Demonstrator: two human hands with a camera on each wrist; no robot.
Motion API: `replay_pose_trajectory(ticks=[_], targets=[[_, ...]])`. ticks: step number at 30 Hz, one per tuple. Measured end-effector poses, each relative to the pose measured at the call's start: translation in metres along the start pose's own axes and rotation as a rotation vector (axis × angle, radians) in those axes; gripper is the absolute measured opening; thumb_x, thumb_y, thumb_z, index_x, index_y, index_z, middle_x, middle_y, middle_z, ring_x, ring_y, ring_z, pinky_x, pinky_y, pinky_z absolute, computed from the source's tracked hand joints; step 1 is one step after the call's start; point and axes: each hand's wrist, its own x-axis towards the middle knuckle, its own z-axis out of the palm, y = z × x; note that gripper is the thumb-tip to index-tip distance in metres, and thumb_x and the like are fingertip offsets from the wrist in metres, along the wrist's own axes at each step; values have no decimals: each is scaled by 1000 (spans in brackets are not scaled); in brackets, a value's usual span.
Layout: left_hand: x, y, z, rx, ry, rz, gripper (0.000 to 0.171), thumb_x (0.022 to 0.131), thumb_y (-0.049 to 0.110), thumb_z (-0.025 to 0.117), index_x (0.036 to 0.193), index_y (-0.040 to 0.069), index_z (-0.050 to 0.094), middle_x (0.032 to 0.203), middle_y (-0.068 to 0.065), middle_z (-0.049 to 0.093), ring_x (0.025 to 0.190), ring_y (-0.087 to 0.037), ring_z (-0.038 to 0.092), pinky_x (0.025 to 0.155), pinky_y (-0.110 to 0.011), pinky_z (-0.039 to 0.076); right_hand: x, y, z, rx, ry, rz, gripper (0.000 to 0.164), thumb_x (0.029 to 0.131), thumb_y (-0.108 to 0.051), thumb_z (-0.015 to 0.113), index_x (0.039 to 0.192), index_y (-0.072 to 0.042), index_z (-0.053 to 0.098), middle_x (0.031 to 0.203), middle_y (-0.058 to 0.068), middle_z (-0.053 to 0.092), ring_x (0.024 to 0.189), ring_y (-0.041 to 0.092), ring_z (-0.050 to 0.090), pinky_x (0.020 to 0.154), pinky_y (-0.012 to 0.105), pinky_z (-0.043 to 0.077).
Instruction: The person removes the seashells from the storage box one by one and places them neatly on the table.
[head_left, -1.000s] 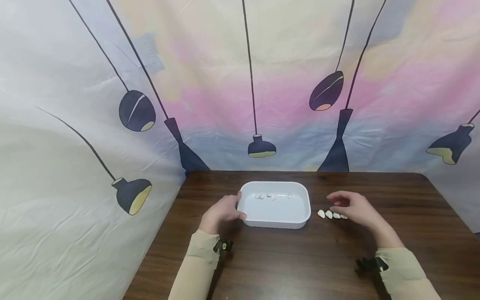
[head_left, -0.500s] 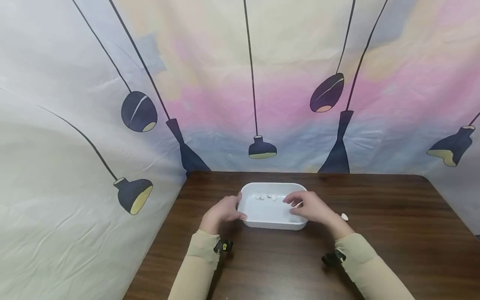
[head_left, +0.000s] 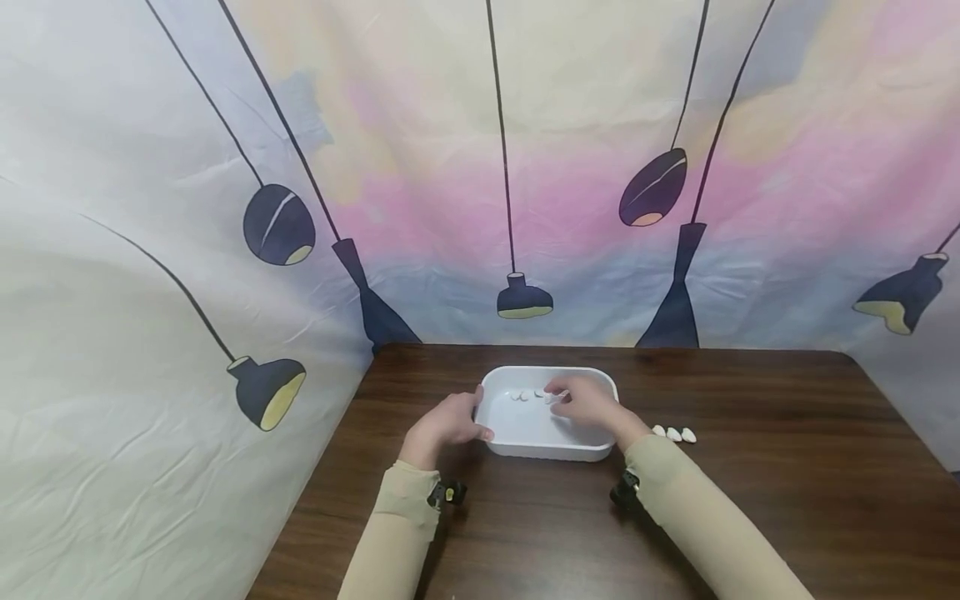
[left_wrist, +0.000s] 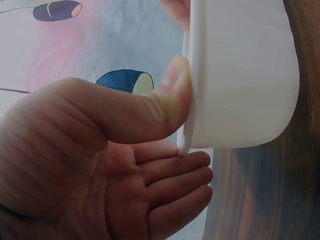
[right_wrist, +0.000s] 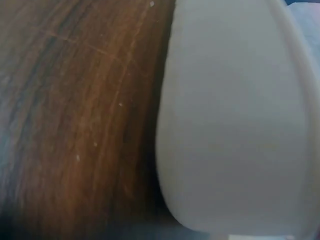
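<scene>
In the head view, a white rectangular tray [head_left: 517, 433] stands on the table. My left hand [head_left: 446, 423] grips its left rim; in the left wrist view the thumb [left_wrist: 172, 102] presses the rim while the other fingers extend below it. My right hand [head_left: 588, 404] reaches inside the tray from the right, its fingertips pinching a small white shell-like piece, partly hidden. Several similar pieces [head_left: 523, 397] lie just left of those fingertips, in a row on the tray bottom. The right wrist view shows the tray's outer wall [right_wrist: 235, 115] but no hand.
Three white shell-like pieces [head_left: 673, 434] lie in a row on the brown wooden table [head_left: 540, 525], right of the tray and close by my right forearm. A cloth backdrop [head_left: 585, 108] printed with lamps hangs behind the table.
My right hand has moved left from above the table pieces into the tray, then farther toward its middle. My left hand and the tray have stayed in place.
</scene>
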Motion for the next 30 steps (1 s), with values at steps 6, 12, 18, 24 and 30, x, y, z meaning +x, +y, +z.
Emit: replay_pose_trajectory(ticks=[6, 12, 18, 24, 30], targets=[[0, -1, 3, -19, -9, 1, 91, 90, 22, 89, 162, -4, 39, 156, -23, 54, 139, -35, 56, 116, -55, 43, 3, 7, 13, -30, 49, 39, 32, 95, -2, 73, 127, 2, 74, 118, 14, 74, 107, 30, 68, 96, 50, 56], [2, -1, 2, -9, 3, 1, 91, 91, 22, 88, 162, -4, 40, 156, -23, 55, 139, -36, 56, 117, -54, 43, 5, 5, 16, -124, 68, 23, 30, 94, -3, 73, 124, 0, 76, 111, 9, 73, 101, 25, 65, 95, 48, 55], [1, -3, 1, -7, -5, -6, 90, 91, 22, 89, 162, -4, 40, 154, -22, 57, 135, -34, 58, 115, -54, 45, 6, 4, 18, -124, 63, 22, 25, 94, -3, 74, 119, -2, 78, 108, 7, 73, 100, 24, 66, 93, 46, 56], [2, -4, 2, 1, 1, 3, 91, 90, 23, 89, 162, -5, 40, 152, -22, 58, 135, -35, 59, 115, -53, 45, 5, 2, 19, -128, 72, 32, 16, 93, -3, 75, 109, -6, 79, 102, 5, 73, 99, 23, 67, 92, 46, 56], [1, -3, 2, -11, 2, -8, 91, 91, 23, 88, 163, -4, 39, 155, -22, 56, 138, -36, 57, 116, -54, 44, 5, -1, 19, -183, 63, 24, 30, 98, -7, 73, 128, -5, 75, 110, 7, 72, 105, 25, 66, 98, 47, 55]])
